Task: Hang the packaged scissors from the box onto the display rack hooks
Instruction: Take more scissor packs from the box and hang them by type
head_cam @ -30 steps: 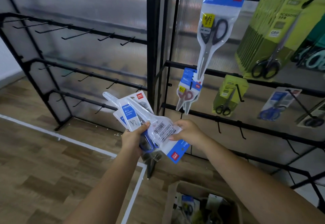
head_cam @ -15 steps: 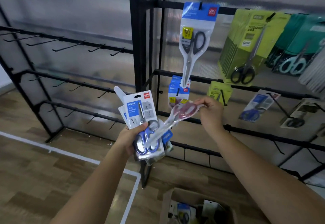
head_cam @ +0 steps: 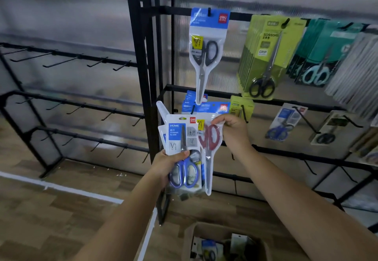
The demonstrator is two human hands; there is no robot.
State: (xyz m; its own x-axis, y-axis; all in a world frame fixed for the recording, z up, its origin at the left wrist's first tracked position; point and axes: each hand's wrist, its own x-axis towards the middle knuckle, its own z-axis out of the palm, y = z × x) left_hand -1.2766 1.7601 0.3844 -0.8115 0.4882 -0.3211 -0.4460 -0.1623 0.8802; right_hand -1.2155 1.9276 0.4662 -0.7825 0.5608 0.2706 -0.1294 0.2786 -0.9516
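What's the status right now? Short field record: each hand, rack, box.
left hand: grips a stack of packs, blue-handled scissors in front
right hand: pinches the red-handled scissors pack, upright, near the middle rail
rack: black-handled pack on top hook; green packs beside it
box: on floor, more packs inside

A stationery shop's display corner, mid-stocking.

Black wire display racks (head_cam: 147,76) stood before frosted panels, bare hooks (head_cam: 98,63) at left, packaged scissors (head_cam: 206,54) hanging upper right, and a cardboard box (head_cam: 190,240) of stock on the wood-look floor (head_cam: 41,219).
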